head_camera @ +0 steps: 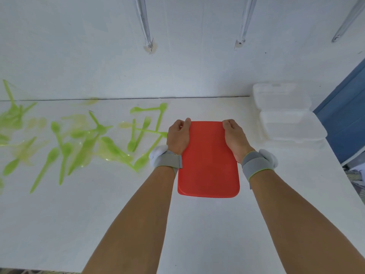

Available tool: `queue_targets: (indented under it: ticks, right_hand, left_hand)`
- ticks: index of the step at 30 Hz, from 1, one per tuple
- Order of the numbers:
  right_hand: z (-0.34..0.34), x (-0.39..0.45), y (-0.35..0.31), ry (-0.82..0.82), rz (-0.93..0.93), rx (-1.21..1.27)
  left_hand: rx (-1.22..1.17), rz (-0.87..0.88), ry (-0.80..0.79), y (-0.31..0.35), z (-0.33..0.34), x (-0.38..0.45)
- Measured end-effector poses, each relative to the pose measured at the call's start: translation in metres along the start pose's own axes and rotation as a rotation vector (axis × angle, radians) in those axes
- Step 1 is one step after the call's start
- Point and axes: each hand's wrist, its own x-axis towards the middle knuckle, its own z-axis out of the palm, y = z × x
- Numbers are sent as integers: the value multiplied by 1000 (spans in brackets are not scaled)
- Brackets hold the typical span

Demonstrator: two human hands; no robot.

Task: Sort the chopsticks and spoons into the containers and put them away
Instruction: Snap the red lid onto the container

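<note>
Spoons: green plastic, strewn loose over the left half of the white table, many crossing or overlapping; none sorted yet as far as I can see; I can pick out no chopsticks for certain among them.
Left hand: fingers curled over the far left corner of the red container, thumb on top; I read this as a hold to steady or lift it.
Red container: flat red face toward me, between my two forearms, just right of the spoons; I judge it is kept central so spoons can be swept in from the left; I cannot tell whether it rests on the table.
Right hand: grips the far right corner the same way; a matched two-handed hold keeps it level.
White foam boxes: closed, at the table's far right edge, untouched.
</note>
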Motion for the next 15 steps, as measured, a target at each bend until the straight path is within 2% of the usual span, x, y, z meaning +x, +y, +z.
queue_targets:
  ticks: [3, 9, 12, 15]
  right_hand:
    - [-3, -6, -4, 33, -20, -95]
    - [-13, -68, 22, 62, 14, -181]
    - [-4, -99, 40, 59, 46, -175]
    - [2, -107, 39, 127, 17, -168]
  left_hand:
    - [8, -72, 62, 5, -7, -8]
    - [258, -139, -55, -24, -29, -67]
    - [371, -121, -59, -36, -26, -103]
    - [397, -92, 12, -35, -24, -119]
